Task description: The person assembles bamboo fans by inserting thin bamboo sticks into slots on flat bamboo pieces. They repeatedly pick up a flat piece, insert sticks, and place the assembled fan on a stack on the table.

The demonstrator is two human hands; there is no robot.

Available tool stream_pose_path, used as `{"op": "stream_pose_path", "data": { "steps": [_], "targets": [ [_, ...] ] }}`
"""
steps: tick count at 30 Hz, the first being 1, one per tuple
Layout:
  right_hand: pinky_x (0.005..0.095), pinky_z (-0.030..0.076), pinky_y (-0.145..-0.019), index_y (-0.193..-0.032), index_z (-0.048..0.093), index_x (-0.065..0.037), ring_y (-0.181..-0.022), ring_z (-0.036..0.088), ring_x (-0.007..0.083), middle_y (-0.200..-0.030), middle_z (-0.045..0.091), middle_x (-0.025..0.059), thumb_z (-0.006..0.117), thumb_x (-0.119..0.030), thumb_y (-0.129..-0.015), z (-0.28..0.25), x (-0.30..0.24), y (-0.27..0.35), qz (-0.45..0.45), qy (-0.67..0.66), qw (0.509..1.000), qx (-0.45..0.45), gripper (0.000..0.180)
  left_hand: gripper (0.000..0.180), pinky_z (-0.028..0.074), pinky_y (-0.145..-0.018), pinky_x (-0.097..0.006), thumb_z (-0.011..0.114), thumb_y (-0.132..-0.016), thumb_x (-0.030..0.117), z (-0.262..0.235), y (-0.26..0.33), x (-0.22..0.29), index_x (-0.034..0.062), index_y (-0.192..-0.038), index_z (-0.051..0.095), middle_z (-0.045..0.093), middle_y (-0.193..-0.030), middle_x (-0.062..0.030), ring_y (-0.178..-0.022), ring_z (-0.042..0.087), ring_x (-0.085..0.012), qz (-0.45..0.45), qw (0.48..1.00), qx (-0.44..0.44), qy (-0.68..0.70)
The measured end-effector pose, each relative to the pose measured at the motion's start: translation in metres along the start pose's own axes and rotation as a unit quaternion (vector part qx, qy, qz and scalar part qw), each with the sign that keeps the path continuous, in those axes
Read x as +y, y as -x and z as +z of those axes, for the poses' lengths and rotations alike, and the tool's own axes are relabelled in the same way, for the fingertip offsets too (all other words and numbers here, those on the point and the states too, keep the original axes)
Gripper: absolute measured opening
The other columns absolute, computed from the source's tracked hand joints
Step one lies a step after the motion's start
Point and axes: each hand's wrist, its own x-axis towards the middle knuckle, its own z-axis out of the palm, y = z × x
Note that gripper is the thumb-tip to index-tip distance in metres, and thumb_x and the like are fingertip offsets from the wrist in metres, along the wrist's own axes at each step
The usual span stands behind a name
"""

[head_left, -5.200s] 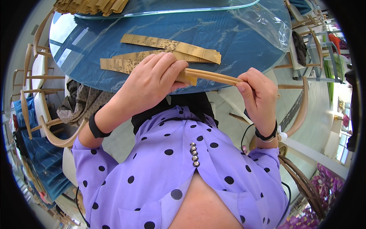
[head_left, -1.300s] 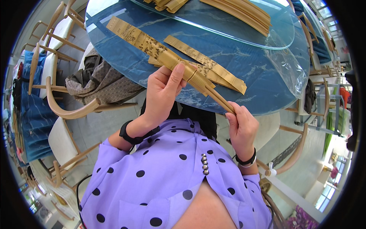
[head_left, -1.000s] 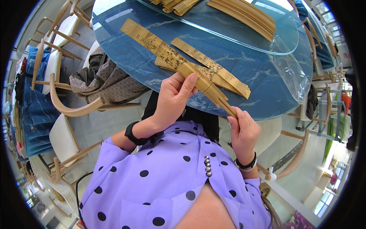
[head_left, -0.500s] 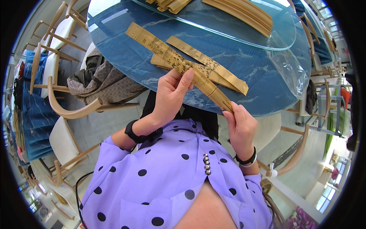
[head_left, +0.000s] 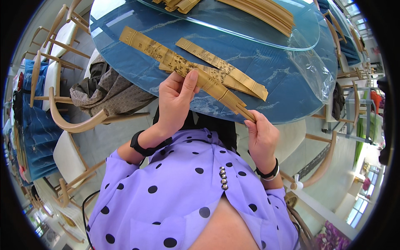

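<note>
My left hand (head_left: 177,98) pinches a long, flat gold printed sleeve (head_left: 152,49) near its middle, thumb on top. The sleeve slants over the near edge of the table, its far end pointing up and left. At its near right end, my right hand (head_left: 263,132) is closed on a narrow gold-brown piece (head_left: 241,109) that sticks out past the sleeve; its exact kind is unclear. Beneath and beyond the held sleeve, similar gold sleeves (head_left: 223,63) lie crossed on the blue marbled tabletop (head_left: 137,71).
A glass turntable (head_left: 237,35) bears a stack of gold strips (head_left: 260,16) and a smaller bundle (head_left: 177,5). Clear plastic wrap (head_left: 312,77) lies at the table's right. Left of the table, a patterned bag (head_left: 108,85) rests on a wooden chair (head_left: 77,125).
My left hand and the sleeve have shifted left, away from my right hand. More of the narrow piece now shows at the sleeve's near right end.
</note>
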Motion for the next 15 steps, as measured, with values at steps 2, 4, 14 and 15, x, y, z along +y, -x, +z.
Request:
{"op": "stream_pose_path", "data": {
  "steps": [2,4,14,15],
  "targets": [
    [0.0368,0.051,-0.060,-0.109,0.064,0.000,-0.070,0.066,0.0305,-0.085,0.067,0.0128,0.069,-0.014,-0.096,-0.003,0.001,0.001,0.008,0.001,1.000,-0.016,0.019,0.027,0.027,-0.049,-0.019,0.060,-0.107,0.026,0.001,0.000,0.003,0.0032,-0.095,0.067,0.058,-0.072,0.0034,-0.057,0.037,0.0006,-0.013,1.000,-0.008,-0.014],
    [0.0369,0.051,-0.060,-0.107,0.063,0.000,-0.070,0.066,0.0309,-0.085,0.067,0.0130,0.069,-0.014,-0.096,-0.003,0.002,0.000,0.017,-0.008,0.999,-0.026,0.019,0.030,0.028,-0.050,-0.020,0.058,-0.108,0.027,-0.001,-0.002,0.011,0.0028,-0.093,0.067,0.058,-0.072,0.0034,-0.058,0.038,0.0001,-0.021,1.000,-0.019,-0.012],
    [0.0362,0.051,-0.061,-0.106,0.064,0.001,-0.069,0.066,0.0316,-0.085,0.067,0.0138,0.070,-0.013,-0.097,-0.008,-0.004,0.002,0.049,-0.039,0.997,-0.036,0.018,0.041,0.033,-0.053,-0.023,0.052,-0.110,0.028,-0.002,-0.004,0.008,0.0010,-0.081,0.062,0.061,-0.068,0.0003,-0.060,0.042,-0.0033,0.048,0.993,-0.035,-0.104],
    [0.0361,0.051,-0.061,-0.106,0.065,0.001,-0.069,0.066,0.0315,-0.085,0.068,0.0139,0.070,-0.013,-0.097,-0.008,-0.004,0.003,0.054,-0.044,0.997,-0.032,0.019,0.041,0.033,-0.053,-0.023,0.052,-0.110,0.028,-0.002,-0.002,0.008,0.0009,-0.081,0.063,0.061,-0.068,0.0003,-0.060,0.042,-0.0033,0.054,0.992,-0.036,-0.106]
  ]
}}
